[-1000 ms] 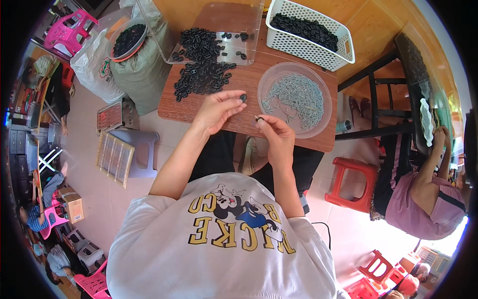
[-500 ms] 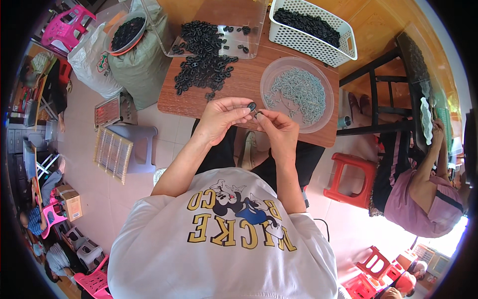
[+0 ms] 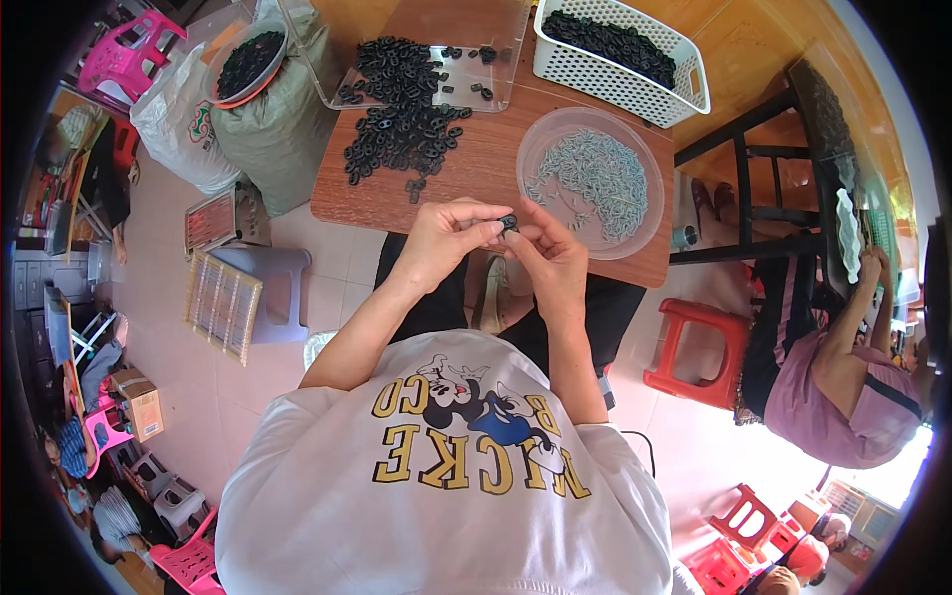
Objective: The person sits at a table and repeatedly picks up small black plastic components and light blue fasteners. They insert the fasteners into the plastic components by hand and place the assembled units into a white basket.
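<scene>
Brown tabletop | hands together by edge | left pinching black piece

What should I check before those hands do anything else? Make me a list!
1. Left hand pinching a small black piece: ok.
2. Right hand brought up close to that piece: ok.
3. Something tucked in the right fingertips: cannot tell, it's too small and covered.
4. Silvery screw-like bits within the round clear bowl: ok, they're heaped inside.
5. All loose black pieces kept in the clear tray: not ok, many lie on the brown table.
</scene>
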`<state>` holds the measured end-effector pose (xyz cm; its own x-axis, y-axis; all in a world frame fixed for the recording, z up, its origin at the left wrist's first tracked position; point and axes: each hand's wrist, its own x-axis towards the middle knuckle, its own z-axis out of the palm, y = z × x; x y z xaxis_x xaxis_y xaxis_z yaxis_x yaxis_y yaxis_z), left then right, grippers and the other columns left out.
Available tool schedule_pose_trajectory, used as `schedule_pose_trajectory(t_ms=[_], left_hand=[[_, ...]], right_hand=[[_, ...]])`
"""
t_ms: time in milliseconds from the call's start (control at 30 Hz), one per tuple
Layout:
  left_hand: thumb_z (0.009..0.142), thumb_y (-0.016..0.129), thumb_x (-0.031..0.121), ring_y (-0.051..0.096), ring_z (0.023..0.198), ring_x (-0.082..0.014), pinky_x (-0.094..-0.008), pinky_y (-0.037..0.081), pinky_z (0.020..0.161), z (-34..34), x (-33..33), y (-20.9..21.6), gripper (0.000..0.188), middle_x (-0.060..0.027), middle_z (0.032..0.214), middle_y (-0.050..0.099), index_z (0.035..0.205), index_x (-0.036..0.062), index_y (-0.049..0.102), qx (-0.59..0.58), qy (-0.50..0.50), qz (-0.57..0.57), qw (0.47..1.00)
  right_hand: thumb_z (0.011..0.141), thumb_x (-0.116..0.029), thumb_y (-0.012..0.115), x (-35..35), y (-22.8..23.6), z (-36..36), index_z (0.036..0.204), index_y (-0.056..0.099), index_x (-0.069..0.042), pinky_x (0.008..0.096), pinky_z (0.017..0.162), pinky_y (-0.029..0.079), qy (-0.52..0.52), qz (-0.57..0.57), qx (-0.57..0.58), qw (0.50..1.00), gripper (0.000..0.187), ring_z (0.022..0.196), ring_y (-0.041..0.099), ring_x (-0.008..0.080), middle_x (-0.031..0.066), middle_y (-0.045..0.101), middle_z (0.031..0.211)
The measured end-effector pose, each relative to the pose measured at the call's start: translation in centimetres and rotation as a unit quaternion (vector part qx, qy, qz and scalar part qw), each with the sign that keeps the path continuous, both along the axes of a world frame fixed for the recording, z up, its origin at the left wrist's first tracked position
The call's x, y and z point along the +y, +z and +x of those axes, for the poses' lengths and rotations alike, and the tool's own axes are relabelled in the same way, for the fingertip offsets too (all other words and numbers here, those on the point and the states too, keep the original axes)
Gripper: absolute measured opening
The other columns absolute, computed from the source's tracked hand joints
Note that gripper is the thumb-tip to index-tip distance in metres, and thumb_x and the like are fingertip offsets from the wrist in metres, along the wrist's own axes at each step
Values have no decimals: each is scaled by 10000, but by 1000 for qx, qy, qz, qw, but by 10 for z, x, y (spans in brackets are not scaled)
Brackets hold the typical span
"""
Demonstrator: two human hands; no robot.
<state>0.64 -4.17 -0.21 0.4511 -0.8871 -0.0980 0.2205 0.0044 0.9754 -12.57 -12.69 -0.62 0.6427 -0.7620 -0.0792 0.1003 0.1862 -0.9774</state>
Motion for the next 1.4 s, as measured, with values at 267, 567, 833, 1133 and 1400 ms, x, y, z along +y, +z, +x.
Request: schedule_pose_trajectory(t_ms=[267,567,833,1133,1400], left_hand=[[807,650,14,595,772,-96,-221,485,676,-2,2,-5,212,-66,908,645,1017,-15,658,60,5,22,998],[781,657,-33,605,812,-90,-214,497,720,-2,9,-5,280,-53,971,635,1060,-6,645,-26,-19,20,999],[778,644,-59,547,741,-53,-179,461,650,-6,14,1,311,-25,945,590,1080,15,646,-81,-22,26,996],[776,642,-48,545,758,-57,-194,463,658,-1,16,1,310,-32,940,591,1081,11,643,-135,-30,23,990],[786,633,-21,608,815,-169,-243,482,693,-9,18,4,299,-103,960,619,1084,7,629,-303,12,-59,951]], right_hand=[[836,-18,616,3,-9,-3,1154,603,-3,195,628,443,15,-42,21,999,318,681,550,70,14,592,806],[832,-4,610,7,-8,-4,1150,606,-3,195,624,443,15,-4,9,1000,317,676,559,73,13,590,768],[839,-1,607,11,-5,-5,1159,592,12,195,644,458,5,-2,16,1000,321,695,586,86,30,613,786],[847,34,590,15,-4,-6,1156,577,40,216,703,507,5,4,-12,1000,309,756,631,130,89,653,857],[836,50,595,20,-7,-6,1099,613,36,216,685,511,-38,-41,-19,998,264,757,650,147,110,664,896]])
